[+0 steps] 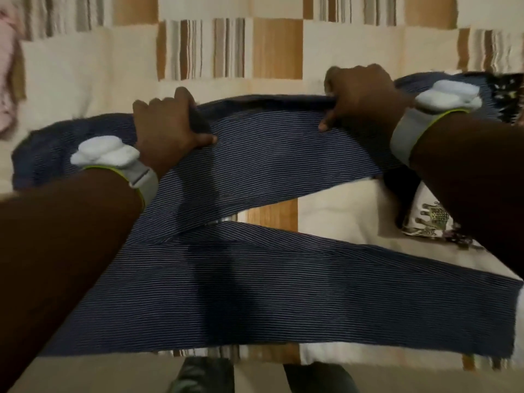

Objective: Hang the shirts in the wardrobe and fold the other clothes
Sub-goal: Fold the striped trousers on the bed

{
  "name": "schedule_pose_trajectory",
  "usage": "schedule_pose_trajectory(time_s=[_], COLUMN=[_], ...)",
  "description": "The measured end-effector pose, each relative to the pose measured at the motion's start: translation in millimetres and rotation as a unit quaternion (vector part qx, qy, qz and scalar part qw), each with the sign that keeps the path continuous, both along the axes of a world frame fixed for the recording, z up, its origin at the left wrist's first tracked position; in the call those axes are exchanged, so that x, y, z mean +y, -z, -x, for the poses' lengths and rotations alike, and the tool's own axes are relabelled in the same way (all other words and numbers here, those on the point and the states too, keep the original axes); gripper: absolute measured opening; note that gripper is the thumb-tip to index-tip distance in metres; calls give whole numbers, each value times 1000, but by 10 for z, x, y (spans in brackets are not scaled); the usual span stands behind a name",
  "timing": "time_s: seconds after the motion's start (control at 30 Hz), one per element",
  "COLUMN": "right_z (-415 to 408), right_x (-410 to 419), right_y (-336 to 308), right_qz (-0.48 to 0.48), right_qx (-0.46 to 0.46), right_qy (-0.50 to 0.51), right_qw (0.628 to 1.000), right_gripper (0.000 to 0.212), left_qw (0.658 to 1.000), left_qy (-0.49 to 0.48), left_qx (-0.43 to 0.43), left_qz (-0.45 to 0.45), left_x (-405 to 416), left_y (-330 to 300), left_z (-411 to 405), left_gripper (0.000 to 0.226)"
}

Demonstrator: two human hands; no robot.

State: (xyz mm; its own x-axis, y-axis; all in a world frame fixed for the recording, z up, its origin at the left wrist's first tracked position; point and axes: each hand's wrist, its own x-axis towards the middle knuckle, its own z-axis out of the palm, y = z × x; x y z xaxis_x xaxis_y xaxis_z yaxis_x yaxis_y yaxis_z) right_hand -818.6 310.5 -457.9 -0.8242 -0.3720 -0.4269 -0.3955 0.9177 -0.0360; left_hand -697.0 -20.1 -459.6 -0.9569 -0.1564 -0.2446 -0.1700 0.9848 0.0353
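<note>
Up front, both hands clamp the far edge of the navy pinstriped trousers [255,165]: the left hand [167,129] has its fingers curled over a bunched fold with the thumb pressed on the cloth, and the right hand [363,97] grips the same edge further right, thumb pointing down on the fabric. Each wrist wears a grey band with a white device [105,154]. The trousers lie spread across a cream, tan and striped patchwork bedspread [85,75], one leg band crossing above another. A printed fabric [428,219] lies beneath the right forearm, and a pink garment [7,66] sits at the left edge.
</note>
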Motion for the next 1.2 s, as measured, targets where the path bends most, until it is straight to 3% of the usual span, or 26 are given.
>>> schedule_pose_trajectory(time_s=[0.1,0.13,0.2,0.4,0.53,0.7,0.9,0.97,1.03,1.13,1.2], right_z=[-191,-309,-640,-2233,-3116,-3936,-4065,-4072,-4078,-4049,-3994], right_x=[26,66,160,349,562,902,786,683,548,19,-500], right_y=[-199,-281,-470,-773,-594,-18,90,-19,-139,-358,-455], right_qz=[55,86,151,244,216,104,5,-32,-47,79,189], right_qx=[-18,-2,35,65,84,29,-19,-23,-30,-88,-137], right_qy=[-4,-4,-4,-60,-90,-74,-6,24,42,62,90], right_qw=[998,996,988,966,969,991,1000,999,998,991,968], right_gripper=[25,17,16,11,17,22,33,39,49,46,32], left_qw=[998,997,995,977,970,974,979,968,939,882,870], left_qy=[10,15,48,153,166,109,86,77,22,-132,-229], left_qx=[6,-1,-13,-17,-4,-61,-80,-116,-136,4,117], left_qz=[-58,-76,-92,-150,-177,-187,-170,-208,-314,-452,-420], left_x=[-142,-202,-335,-430,-218,-88,-35,-57,-108,-340,-613], left_y=[-298,-404,-587,-699,-485,-133,82,61,-72,-342,-414], left_z=[-294,-429,-780,-2185,-2995,-3695,-3867,-3789,-3643,-3366,-3114], left_gripper=[46,38,34,62,53,50,28,29,33,18,10])
